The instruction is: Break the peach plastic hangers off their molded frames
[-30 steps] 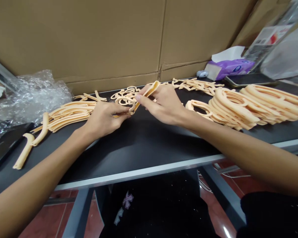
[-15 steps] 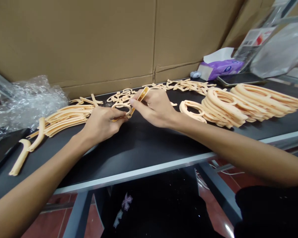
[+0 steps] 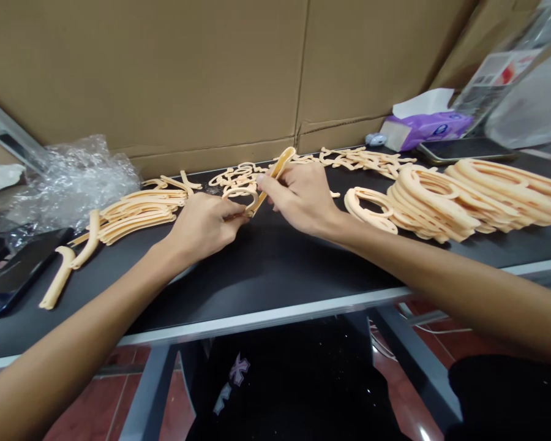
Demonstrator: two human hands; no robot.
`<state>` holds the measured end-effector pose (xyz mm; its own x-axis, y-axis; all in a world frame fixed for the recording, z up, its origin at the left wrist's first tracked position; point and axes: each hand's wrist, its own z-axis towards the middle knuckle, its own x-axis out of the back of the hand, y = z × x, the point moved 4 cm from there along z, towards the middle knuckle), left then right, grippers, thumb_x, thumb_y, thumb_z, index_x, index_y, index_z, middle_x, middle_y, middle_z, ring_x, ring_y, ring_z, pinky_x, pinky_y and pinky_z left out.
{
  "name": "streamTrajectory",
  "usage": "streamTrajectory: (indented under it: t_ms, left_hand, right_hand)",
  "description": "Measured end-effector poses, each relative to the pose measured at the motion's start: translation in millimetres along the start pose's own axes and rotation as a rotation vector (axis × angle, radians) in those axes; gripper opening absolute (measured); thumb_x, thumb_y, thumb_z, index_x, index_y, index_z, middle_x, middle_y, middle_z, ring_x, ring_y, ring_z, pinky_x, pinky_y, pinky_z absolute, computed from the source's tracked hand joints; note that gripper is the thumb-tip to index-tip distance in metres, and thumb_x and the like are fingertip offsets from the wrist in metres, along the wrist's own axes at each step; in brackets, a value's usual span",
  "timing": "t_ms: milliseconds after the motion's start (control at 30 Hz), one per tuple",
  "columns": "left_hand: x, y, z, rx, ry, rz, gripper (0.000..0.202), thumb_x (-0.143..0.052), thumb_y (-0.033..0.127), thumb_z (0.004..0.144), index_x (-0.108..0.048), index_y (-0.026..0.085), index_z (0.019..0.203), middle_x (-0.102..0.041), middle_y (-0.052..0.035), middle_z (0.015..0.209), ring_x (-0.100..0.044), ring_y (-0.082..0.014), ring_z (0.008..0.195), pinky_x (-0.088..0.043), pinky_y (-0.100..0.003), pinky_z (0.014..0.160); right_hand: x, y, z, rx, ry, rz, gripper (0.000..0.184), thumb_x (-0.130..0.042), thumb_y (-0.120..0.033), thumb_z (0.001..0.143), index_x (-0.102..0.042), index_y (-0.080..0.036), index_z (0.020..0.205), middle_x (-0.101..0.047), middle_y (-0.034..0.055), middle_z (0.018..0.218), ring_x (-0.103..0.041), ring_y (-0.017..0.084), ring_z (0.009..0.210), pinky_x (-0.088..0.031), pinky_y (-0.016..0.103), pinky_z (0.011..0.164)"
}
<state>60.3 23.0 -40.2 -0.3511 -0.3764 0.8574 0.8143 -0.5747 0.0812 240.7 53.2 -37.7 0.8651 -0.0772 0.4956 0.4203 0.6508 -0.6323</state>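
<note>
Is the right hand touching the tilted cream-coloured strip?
Touching. The head view shows the right hand gripping the cream-coloured strip, its thumb laid across it.

place: workshop | black workbench [image 3: 266, 269] | stacked cream parts [image 3: 422, 214] | cardboard sheets [image 3: 211, 73]

The right hand [image 3: 305, 199] covers part of a pale strip [image 3: 284, 160]. Farther right, stacked loops [image 3: 509, 195] run off the frame and a label [image 3: 500, 68] blurs beyond reading; left of the left hand [image 3: 207, 225], a dark slab [image 3: 22, 269] is cropped.
</note>
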Motion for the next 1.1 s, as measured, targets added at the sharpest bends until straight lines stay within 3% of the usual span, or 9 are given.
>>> streamTrajectory:
  t_ms: [200, 367, 533, 633, 733, 800, 867, 1000, 1100]
  left_hand:
    - [4.5, 5, 2, -0.003, -0.025, -0.028, 0.036, -0.059, 0.029, 0.092, -0.073, 0.022, 0.059, -0.068, -0.0025, 0.056, -0.051, -0.0136, 0.050, -0.032, -0.030, 0.055]
    - [7.7, 1, 3, 0.002, 0.019, -0.079, 0.032, -0.064, 0.031, 0.089, -0.071, 0.021, 0.059, -0.060, 0.0007, 0.051, -0.045, -0.0116, 0.048, -0.034, -0.029, 0.057]
    - [14.8, -12, 6, 0.103, 0.139, -0.129, 0.026, -0.070, 0.040, 0.087, -0.078, 0.021, 0.070, -0.067, 0.0014, 0.058, -0.062, -0.0159, 0.055, -0.044, -0.027, 0.057]
    - [18.5, -18, 7, 0.167, 0.196, -0.188, 0.023, -0.072, 0.040, 0.087, -0.084, 0.021, 0.086, -0.079, -0.0008, 0.075, -0.075, -0.0216, 0.072, -0.055, -0.028, 0.065]
    - [20.8, -23, 6, 0.213, 0.248, -0.221, 0.026, -0.073, 0.038, 0.089, -0.087, 0.022, 0.104, -0.085, -0.0021, 0.091, -0.078, -0.0223, 0.080, -0.061, -0.029, 0.076]
    - [21.3, -26, 5, 0.229, 0.270, -0.232, 0.031, -0.073, 0.036, 0.090, -0.086, 0.022, 0.114, -0.085, -0.0022, 0.092, -0.079, -0.0216, 0.081, -0.062, -0.029, 0.081]
    - [21.1, -29, 5, 0.230, 0.271, -0.233, 0.033, -0.073, 0.035, 0.090, -0.086, 0.022, 0.118, -0.085, -0.0015, 0.090, -0.078, -0.0208, 0.080, -0.062, -0.029, 0.082]
    - [23.0, -29, 5, 0.241, 0.268, -0.267, 0.033, -0.074, 0.036, 0.089, -0.086, 0.022, 0.116, -0.085, -0.0019, 0.094, -0.077, -0.0196, 0.081, -0.062, -0.028, 0.083]
    - [28.4, -30, 6, 0.280, 0.287, -0.351, 0.032, -0.076, 0.038, 0.087, -0.086, 0.021, 0.112, -0.085, -0.0027, 0.095, -0.075, -0.0191, 0.080, -0.063, -0.029, 0.082]
  right_hand:
    - [-2, 2, 0, -0.073, 0.050, 0.013, 0.035, -0.056, -0.032, 0.100, -0.061, -0.020, 0.067, -0.055, 0.0030, 0.061, -0.063, 0.021, 0.073, -0.048, 0.036, 0.075]
    - [-2, 7, 2, -0.239, 0.066, 0.193, 0.029, -0.059, -0.029, 0.096, -0.061, -0.020, 0.068, -0.056, 0.0002, 0.055, -0.059, 0.016, 0.056, -0.047, 0.030, 0.061]
    - [-4, 11, 7, -0.534, 0.025, 0.544, 0.025, -0.059, -0.030, 0.097, -0.062, -0.019, 0.074, -0.063, 0.0019, 0.059, -0.058, 0.012, 0.049, -0.047, 0.025, 0.054]
    - [2, 16, 14, -0.556, 0.030, 0.562, 0.031, -0.061, -0.044, 0.101, -0.062, -0.020, 0.082, -0.067, 0.0034, 0.069, -0.062, 0.014, 0.057, -0.051, 0.027, 0.059]
    - [28, 21, 22, -0.358, 0.272, 0.371, 0.029, -0.066, -0.048, 0.101, -0.061, -0.023, 0.090, -0.070, 0.0032, 0.085, -0.067, 0.016, 0.077, -0.054, 0.029, 0.075]
    - [50, 15, 23, -0.141, 0.457, 0.141, 0.017, -0.069, -0.039, 0.100, -0.061, -0.025, 0.095, -0.071, 0.0034, 0.094, -0.066, 0.017, 0.090, -0.053, 0.031, 0.087]
    - [65, 8, 23, -0.001, 0.520, -0.056, 0.008, -0.065, -0.031, 0.100, -0.061, -0.027, 0.095, -0.073, 0.0051, 0.100, -0.066, 0.019, 0.096, -0.053, 0.033, 0.092]
    - [74, 3, 28, -0.035, 0.341, -0.419, 0.018, -0.054, -0.023, 0.101, -0.068, -0.029, 0.091, -0.078, 0.0081, 0.109, -0.069, 0.025, 0.103, -0.053, 0.043, 0.099]
    - [68, 10, 31, -0.107, 0.148, -0.623, 0.025, -0.051, -0.017, 0.099, -0.076, -0.021, 0.098, -0.080, 0.0137, 0.109, -0.071, 0.033, 0.109, -0.051, 0.053, 0.104]
